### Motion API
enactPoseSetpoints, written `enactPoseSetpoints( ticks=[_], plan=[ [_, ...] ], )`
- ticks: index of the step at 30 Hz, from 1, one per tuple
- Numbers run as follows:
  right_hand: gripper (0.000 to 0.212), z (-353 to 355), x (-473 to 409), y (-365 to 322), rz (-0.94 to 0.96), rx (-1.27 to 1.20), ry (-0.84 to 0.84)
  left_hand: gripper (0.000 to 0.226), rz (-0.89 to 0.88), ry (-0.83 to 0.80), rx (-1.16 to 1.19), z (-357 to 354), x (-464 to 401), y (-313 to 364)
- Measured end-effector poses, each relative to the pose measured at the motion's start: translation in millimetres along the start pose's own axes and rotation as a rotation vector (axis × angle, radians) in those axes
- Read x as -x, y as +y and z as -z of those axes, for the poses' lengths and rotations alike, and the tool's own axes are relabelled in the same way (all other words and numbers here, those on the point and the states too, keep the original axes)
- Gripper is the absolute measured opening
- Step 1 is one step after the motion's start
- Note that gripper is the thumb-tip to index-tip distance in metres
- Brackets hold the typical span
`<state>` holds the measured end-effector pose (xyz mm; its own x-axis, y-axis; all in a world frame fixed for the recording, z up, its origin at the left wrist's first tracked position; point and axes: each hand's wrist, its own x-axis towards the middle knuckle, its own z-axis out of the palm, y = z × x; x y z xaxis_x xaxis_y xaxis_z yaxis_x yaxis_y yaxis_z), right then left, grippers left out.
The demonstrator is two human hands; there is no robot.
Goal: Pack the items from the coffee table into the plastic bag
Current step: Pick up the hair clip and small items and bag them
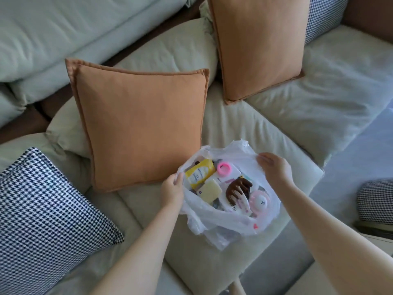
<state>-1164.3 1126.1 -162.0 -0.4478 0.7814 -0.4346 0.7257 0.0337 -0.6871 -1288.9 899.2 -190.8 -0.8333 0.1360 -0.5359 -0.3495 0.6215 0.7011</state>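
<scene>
Both hands are on the plastic bag [229, 213], one at each side of its mouth. My left hand [172, 191] pinches the rim on the bag's left, beside the yellow packet [198, 173]. My right hand [274, 168] pinches the rim at the far right corner. The two hands are well apart, and the mouth is stretched open between them.

The bag sits on the sofa seat [255, 128], not on a table, just in front of the nearer orange cushion [140, 128] and touching its lower right corner. No table shows in this view, so I cannot tell whether anything is left to pack.

Inside the bag I see the yellow packet at the left, a pale block [209, 190] just below it, a pink ring [223, 167] toward the far side, a brown hair claw [238, 188] in the middle and a round pink case [260, 202] at the right.

The line between my hands runs from near left to far right across the bag, and the opening's long axis follows it. The left hand is nearer to me and the right one reaches further. I judge the packing close to done. If the bag is to be closed or lifted next, the hands must come toward each other along that line, over the hair claw.

The film is thin and slack, so an uneven pull may tip the contents toward the bag's near edge.
</scene>
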Motion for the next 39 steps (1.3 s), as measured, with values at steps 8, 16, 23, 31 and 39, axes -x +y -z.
enactPoseSetpoints(
  ticks=[8,16,23,31,39],
  plan=[
    [0.024,47.0,23.3,-13.7,-0.024,-0.099,0.143,0.025,-0.242,-0.156,-0.052,18.9,19.4,84.6],
    [0.027,37.3,59.0,17.0,-0.227,-0.082,0.298,0.031,-0.241,-0.303,-0.303,20.5,42.1,63.5],
    [0.029,33.8,77.4,19.7,-0.239,0.038,0.424,0.028,-0.043,-0.318,-0.119,40.6,55.4,52.2],
    [0.027,10.7,65.1,21.6,-0.27,0.054,0.291,0.041,-0.208,-0.25,-0.66,23.5,23.5,51.1],
    [0.034,17.2,60.6,17.2,-0.268,-0.016,0.382,0.05,-0.183,-0.023,-0.886,47.2,-10.9,57.4]
  ],
)
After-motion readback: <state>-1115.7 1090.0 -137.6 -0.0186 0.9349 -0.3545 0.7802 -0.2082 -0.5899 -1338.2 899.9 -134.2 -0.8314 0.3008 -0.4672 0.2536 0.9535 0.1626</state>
